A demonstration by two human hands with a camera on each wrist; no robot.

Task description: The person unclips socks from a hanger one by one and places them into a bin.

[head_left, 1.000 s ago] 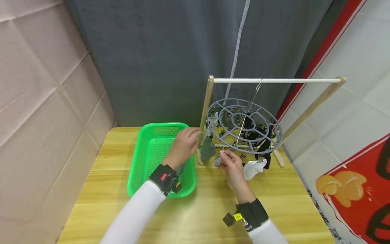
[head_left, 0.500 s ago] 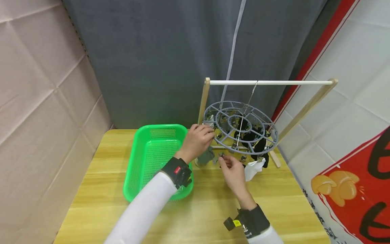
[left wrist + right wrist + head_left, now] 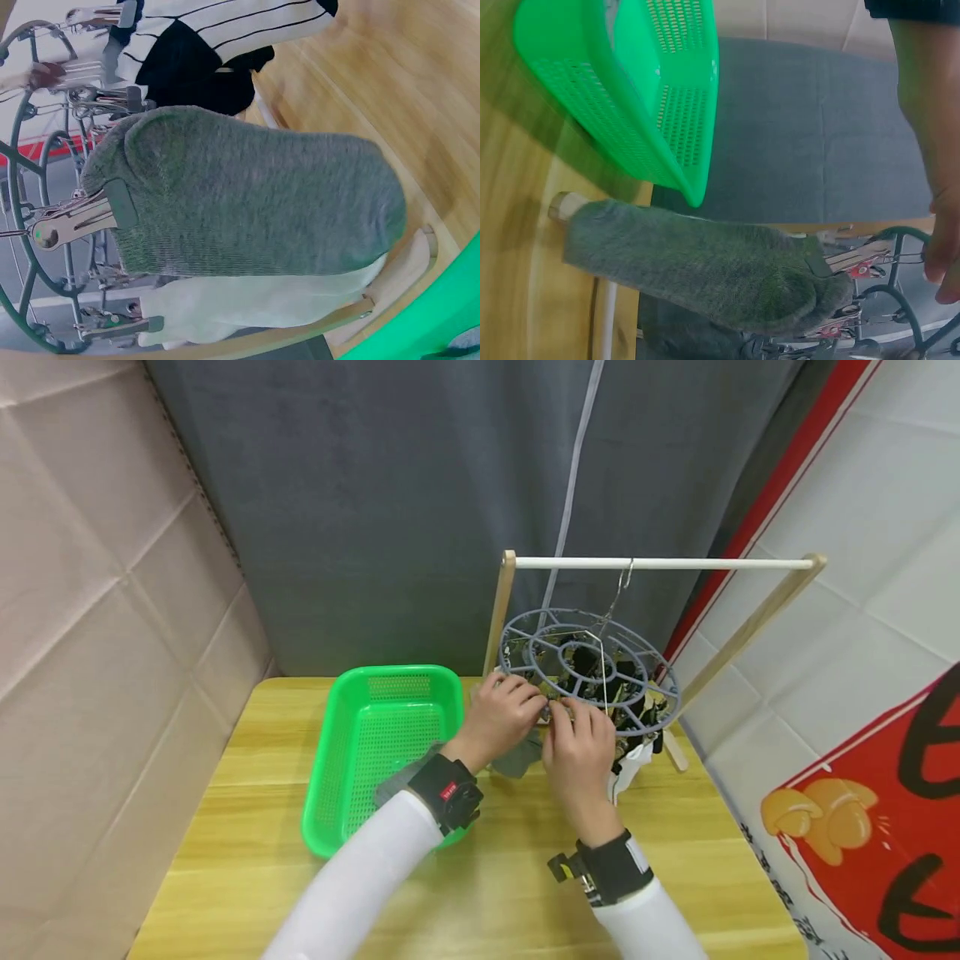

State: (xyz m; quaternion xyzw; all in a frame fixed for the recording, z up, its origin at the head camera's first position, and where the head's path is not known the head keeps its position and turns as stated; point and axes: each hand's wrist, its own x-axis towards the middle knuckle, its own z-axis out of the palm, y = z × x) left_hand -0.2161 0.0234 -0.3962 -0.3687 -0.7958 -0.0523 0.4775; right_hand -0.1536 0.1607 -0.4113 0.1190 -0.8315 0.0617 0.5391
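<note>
A round grey clip hanger (image 3: 636, 727) hangs by its hook from a rack. My left hand (image 3: 501, 714) holds its near left rim with curled fingers; the left hand (image 3: 941, 217) also shows at the right wrist view's right edge. Close beside it, my right hand (image 3: 581, 752) pinches at a clip on the near rim; its fingertips are partly hidden. Below the hands hangs a grey sock (image 3: 519, 758). A metal clip (image 3: 75, 223) bites the cuff of this sock (image 3: 255, 195) in the left wrist view. White and black-striped socks (image 3: 232, 26) hang behind.
Left of the rack, a green perforated basket (image 3: 322, 777) stands on the wooden table (image 3: 225, 827), with a grey cloth item (image 3: 405, 772) inside, partly covered by my left arm. The rack's white bar (image 3: 697, 564) crosses above the hanger. A grey curtain (image 3: 360, 510) hangs behind.
My left hand has moved right from above the basket to the hanger rim. The right hand has risen to the rim beside it. The hanger has turned, and its hanging socks have shifted.
</note>
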